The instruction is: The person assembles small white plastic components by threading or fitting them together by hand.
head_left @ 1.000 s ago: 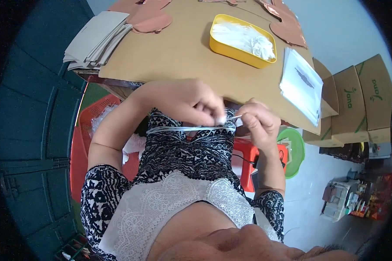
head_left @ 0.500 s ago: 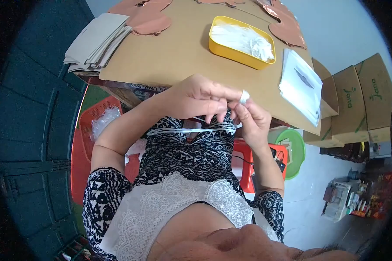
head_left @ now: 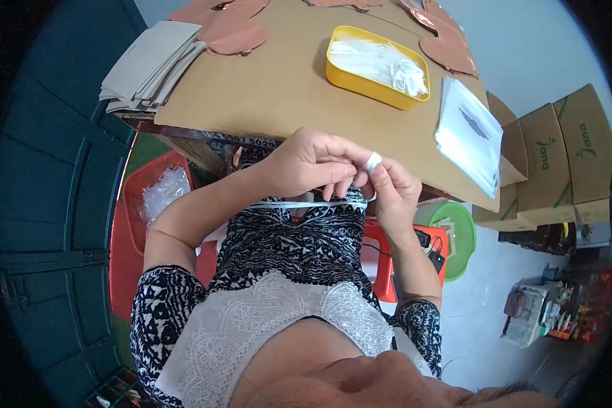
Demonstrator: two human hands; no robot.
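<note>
White cord (head_left: 373,161) wound as a narrow, glossy band around left hand's (head_left: 313,163) index fingertip, above patterned dress (head_left: 289,241). Left fingers half-curled, grip unclear; right hand (head_left: 396,190) pinches the band.

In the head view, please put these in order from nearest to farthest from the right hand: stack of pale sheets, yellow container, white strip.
Measured from the right hand:
1. White strip, right at the fingertips.
2. Yellow container, ahead on the table.
3. Stack of pale sheets, at the table's left side.
</note>
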